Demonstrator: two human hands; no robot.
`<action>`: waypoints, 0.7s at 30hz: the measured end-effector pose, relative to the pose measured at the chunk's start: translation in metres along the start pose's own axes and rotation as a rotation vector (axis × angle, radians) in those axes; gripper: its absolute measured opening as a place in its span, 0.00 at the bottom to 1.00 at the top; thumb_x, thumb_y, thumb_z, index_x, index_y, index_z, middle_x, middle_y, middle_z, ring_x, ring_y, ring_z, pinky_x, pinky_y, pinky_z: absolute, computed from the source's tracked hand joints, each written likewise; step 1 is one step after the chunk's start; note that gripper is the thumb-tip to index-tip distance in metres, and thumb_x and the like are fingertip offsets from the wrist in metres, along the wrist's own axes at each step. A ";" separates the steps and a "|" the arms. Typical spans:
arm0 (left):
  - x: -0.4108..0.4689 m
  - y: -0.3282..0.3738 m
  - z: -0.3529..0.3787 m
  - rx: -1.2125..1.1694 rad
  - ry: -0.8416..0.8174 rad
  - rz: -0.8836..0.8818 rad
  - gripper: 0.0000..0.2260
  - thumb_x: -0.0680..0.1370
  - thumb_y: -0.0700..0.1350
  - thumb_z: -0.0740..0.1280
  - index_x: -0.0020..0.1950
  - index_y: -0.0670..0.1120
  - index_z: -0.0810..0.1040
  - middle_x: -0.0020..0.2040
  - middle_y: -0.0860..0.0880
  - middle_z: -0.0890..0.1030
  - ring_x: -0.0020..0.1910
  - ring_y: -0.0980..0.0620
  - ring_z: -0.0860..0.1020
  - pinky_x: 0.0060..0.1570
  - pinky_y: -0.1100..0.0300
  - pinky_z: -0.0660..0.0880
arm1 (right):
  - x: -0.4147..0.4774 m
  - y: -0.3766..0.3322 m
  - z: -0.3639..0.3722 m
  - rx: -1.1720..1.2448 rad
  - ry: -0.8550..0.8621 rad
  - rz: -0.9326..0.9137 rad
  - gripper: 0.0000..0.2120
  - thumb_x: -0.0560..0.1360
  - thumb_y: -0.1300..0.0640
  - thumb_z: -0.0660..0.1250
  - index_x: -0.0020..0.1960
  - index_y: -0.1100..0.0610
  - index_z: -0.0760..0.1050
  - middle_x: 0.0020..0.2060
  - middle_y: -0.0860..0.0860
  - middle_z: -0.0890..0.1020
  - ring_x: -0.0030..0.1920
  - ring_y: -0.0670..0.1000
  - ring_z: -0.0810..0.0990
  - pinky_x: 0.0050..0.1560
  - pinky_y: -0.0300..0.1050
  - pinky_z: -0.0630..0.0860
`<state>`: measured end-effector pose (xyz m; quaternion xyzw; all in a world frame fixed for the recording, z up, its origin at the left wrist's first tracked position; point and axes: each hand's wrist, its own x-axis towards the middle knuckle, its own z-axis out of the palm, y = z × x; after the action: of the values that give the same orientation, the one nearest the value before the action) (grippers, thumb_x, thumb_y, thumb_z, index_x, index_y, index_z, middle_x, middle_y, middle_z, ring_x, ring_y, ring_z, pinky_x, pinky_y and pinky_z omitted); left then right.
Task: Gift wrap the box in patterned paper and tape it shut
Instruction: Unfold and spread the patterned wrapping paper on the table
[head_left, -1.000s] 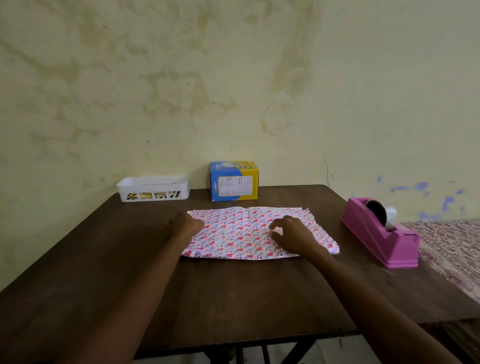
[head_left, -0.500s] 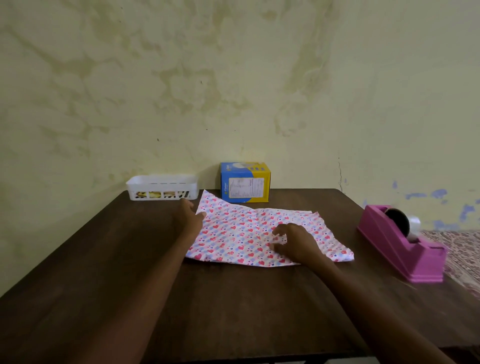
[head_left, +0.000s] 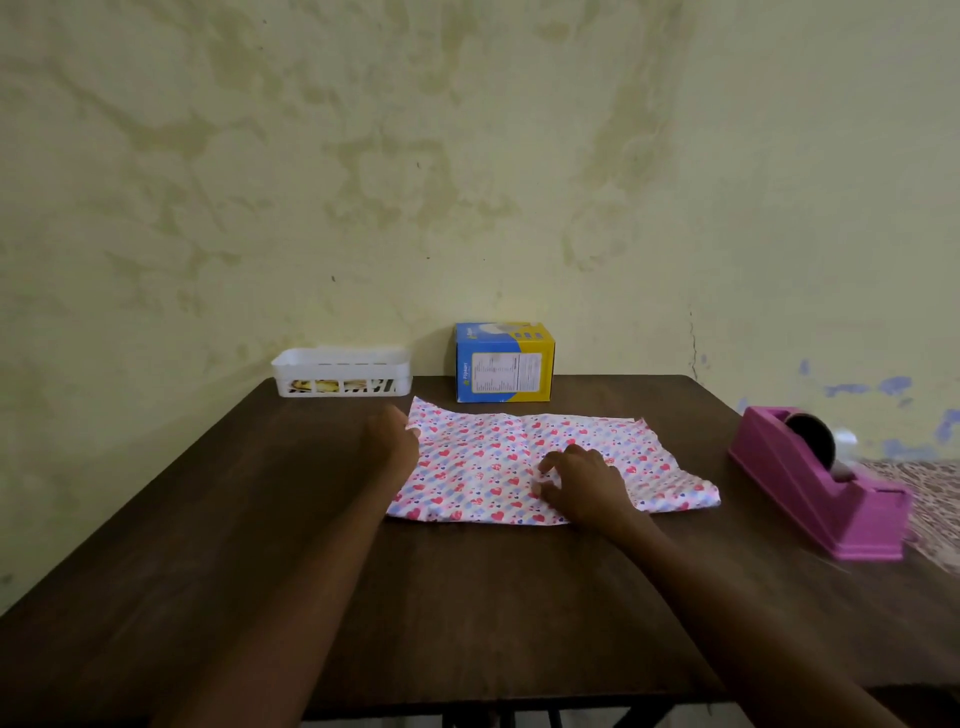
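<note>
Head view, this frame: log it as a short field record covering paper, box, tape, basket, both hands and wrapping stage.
paper: patterned sheet spread on the table, not fully flat
box: blue and yellow box upright at the far edge, behind the paper, unwrapped
tape: pink tape dispenser right of the paper, untouched
basket: white basket at far left, left of the box
left hand: on the paper's left edge
right hand: pressing on the paper, fingers spread
stage: paper being laid out; box not yet on it

the counter is dark matt wood. the patterned paper looks thin and creased. the box is printed card, the basket white plastic, the tape dispenser smooth pink plastic.
</note>
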<state>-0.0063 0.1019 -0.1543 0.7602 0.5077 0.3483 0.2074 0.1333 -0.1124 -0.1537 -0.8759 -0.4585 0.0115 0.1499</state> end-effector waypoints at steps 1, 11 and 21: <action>0.000 0.000 0.001 0.006 0.011 -0.017 0.08 0.76 0.43 0.70 0.53 0.43 0.76 0.48 0.45 0.79 0.45 0.50 0.78 0.41 0.59 0.75 | -0.002 0.000 0.002 -0.002 0.009 0.003 0.20 0.77 0.42 0.67 0.66 0.47 0.73 0.68 0.52 0.72 0.67 0.55 0.70 0.67 0.58 0.69; -0.012 0.004 -0.011 -0.132 0.234 0.310 0.06 0.73 0.37 0.72 0.44 0.45 0.78 0.52 0.47 0.74 0.51 0.49 0.73 0.44 0.64 0.69 | -0.011 -0.007 0.006 0.112 0.068 0.072 0.26 0.77 0.45 0.67 0.72 0.50 0.66 0.71 0.54 0.70 0.70 0.56 0.68 0.69 0.59 0.67; -0.029 0.027 -0.068 -0.762 -0.127 0.555 0.07 0.79 0.37 0.65 0.44 0.46 0.70 0.44 0.45 0.82 0.48 0.53 0.83 0.43 0.62 0.79 | -0.011 -0.002 -0.065 0.064 0.763 -0.044 0.57 0.61 0.49 0.82 0.79 0.50 0.49 0.76 0.54 0.60 0.75 0.59 0.59 0.70 0.60 0.65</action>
<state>-0.0462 0.0620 -0.0998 0.7568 0.1078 0.5047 0.4011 0.1362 -0.1365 -0.0921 -0.8021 -0.3878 -0.3042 0.3371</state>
